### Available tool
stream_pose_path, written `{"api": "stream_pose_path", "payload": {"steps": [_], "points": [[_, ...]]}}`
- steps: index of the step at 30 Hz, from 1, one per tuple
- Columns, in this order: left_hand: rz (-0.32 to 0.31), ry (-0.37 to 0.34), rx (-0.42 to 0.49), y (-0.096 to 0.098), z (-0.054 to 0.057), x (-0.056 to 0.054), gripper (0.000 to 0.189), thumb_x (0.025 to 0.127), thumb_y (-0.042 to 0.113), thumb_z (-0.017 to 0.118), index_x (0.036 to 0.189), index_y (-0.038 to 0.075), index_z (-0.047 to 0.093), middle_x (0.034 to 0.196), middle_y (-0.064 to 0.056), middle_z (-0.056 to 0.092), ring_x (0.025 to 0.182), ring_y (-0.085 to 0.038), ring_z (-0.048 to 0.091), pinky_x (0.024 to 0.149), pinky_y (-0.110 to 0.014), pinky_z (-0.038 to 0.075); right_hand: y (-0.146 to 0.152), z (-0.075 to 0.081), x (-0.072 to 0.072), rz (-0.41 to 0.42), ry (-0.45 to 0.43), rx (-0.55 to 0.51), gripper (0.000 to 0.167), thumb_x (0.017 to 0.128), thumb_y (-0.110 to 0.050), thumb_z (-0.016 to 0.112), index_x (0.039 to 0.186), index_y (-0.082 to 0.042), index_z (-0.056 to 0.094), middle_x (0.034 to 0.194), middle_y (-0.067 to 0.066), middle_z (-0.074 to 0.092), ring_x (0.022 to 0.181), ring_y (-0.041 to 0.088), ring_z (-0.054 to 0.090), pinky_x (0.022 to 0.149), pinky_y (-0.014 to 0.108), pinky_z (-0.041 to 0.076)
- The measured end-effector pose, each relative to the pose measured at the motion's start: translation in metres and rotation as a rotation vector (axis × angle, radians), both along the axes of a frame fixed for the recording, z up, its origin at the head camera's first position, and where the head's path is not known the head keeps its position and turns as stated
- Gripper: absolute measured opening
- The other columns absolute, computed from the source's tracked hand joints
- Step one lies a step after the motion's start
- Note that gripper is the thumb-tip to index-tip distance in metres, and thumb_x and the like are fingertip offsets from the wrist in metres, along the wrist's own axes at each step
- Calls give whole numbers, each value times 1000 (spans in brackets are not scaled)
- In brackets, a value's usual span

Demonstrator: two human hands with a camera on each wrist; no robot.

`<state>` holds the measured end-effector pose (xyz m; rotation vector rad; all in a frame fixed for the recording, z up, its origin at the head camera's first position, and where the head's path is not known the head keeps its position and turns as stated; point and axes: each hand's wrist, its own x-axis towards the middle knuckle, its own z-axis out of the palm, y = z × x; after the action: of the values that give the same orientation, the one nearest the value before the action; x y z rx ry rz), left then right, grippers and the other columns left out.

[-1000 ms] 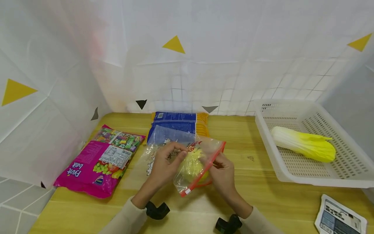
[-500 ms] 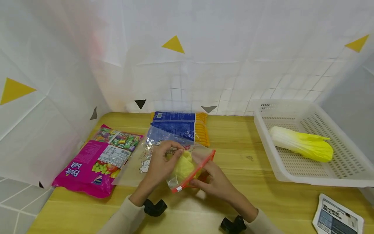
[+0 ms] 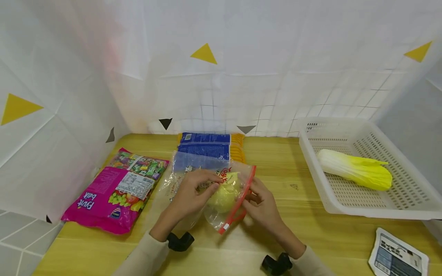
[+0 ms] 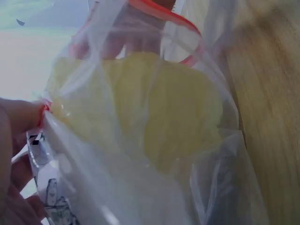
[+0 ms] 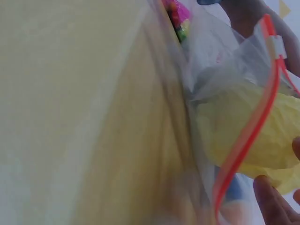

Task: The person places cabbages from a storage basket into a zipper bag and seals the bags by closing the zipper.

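A clear zip bag [image 3: 210, 218] with a red slider edge and printed drawings surrounds a pale yellow, lobed, leafy-looking thing [image 3: 222, 197]. My left hand [image 3: 191, 193] pinches the bag's side between thumb and fingers. At the red-edged mouth, my right hand [image 3: 262, 205] has its fingers curled against the yellow thing. The right wrist view shows a thumb and fingertip on the yellow thing [image 5: 248, 126], beside the red zip edge [image 5: 253, 126]. Through the plastic in the left wrist view, fingertips meet the upper edge of the yellow thing [image 4: 154, 103].
Behind the bag lies a blue and orange packet [image 3: 203, 143]; a pink candy bag [image 3: 103, 203] is at left. On the right, a white perforated basket [image 3: 314, 168] holds a white and yellow cabbage [image 3: 355, 168]. A flat white pack [image 3: 397, 255] lies nearer. White sheeting encloses the wooden table [image 3: 276, 161].
The bag's mouth shifts left, and its slider corner swings down and right. My right hand dips deeper at the mouth half a second ago, then draws back slightly to the right.
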<state>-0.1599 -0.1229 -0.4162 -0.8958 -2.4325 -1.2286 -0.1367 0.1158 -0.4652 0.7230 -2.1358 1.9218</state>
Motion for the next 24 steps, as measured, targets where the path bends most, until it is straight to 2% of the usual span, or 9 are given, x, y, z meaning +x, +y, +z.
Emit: {"api": "stream_pose_path", "payload": {"steps": [3, 7, 10, 13, 15, 17, 20, 22, 24], "points": [[5, -8, 5, 1, 0, 0, 12, 98, 19, 69, 105, 21, 78, 110, 7, 77, 110, -14, 71, 100, -40, 54, 6, 2, 0, 31, -1, 59, 50, 88, 9, 72, 136, 1, 61, 146, 25, 51, 113, 4, 63, 87, 29, 61], [57, -44, 41, 2, 0, 2, 11, 97, 17, 70, 103, 18, 79, 107, 5, 78, 107, -15, 72, 96, -38, 56, 10, -1, 2, 88, 23, 183, 32, 88, 2, 76, 119, -4, 72, 122, 17, 65, 99, 11, 66, 82, 35, 62], [90, -61, 76, 3, 0, 3, 11, 97, 15, 70, 103, 16, 79, 106, 3, 78, 106, -16, 72, 95, -38, 57, 10, -4, 4, 85, 73, 256, 22, 89, -4, 77, 110, -11, 77, 106, 7, 67, 91, 19, 64, 79, 32, 59], [103, -63, 98, 3, -1, 3, 11, 97, 15, 70, 104, 16, 79, 105, 3, 78, 105, -16, 72, 94, -38, 57, 8, -5, 4, 6, 162, 338, 21, 87, -10, 81, 106, -18, 78, 108, 2, 63, 98, 22, 53, 84, 28, 48], [107, -59, 108, 4, 0, 3, 11, 97, 15, 70, 104, 16, 79, 104, 3, 78, 104, -16, 71, 94, -37, 57, 7, -3, 4, -28, 210, 387, 20, 85, -13, 83, 102, -22, 77, 116, 2, 61, 106, 22, 47, 89, 32, 41], [110, -51, 118, 4, -1, 4, 11, 97, 14, 70, 104, 16, 79, 104, 3, 78, 103, -16, 71, 92, -37, 57, 8, -2, 3, -29, 234, 437, 26, 83, -15, 84, 105, -25, 74, 130, 4, 58, 115, 20, 41, 94, 35, 37], [120, -47, 139, 6, -2, 5, 11, 97, 14, 70, 104, 15, 79, 103, 3, 78, 102, -15, 71, 91, -37, 57, 9, 0, 1, 87, 172, 426, 30, 87, -13, 81, 113, -20, 68, 128, 6, 63, 110, 20, 54, 93, 36, 48], [131, -44, 155, 7, -3, 5, 11, 97, 15, 70, 104, 15, 79, 103, 3, 79, 101, -15, 70, 91, -37, 56, 9, 0, 1, 176, 66, 372, 36, 91, -11, 77, 123, -15, 63, 121, 8, 68, 97, 19, 64, 86, 35, 56], [144, -42, 172, 8, -5, 4, 11, 97, 16, 70, 104, 14, 79, 104, 2, 78, 103, -16, 70, 92, -38, 56, 9, 1, 2, 227, -33, 312, 33, 94, -9, 73, 125, -10, 61, 110, 9, 71, 86, 17, 68, 80, 33, 59]]}}
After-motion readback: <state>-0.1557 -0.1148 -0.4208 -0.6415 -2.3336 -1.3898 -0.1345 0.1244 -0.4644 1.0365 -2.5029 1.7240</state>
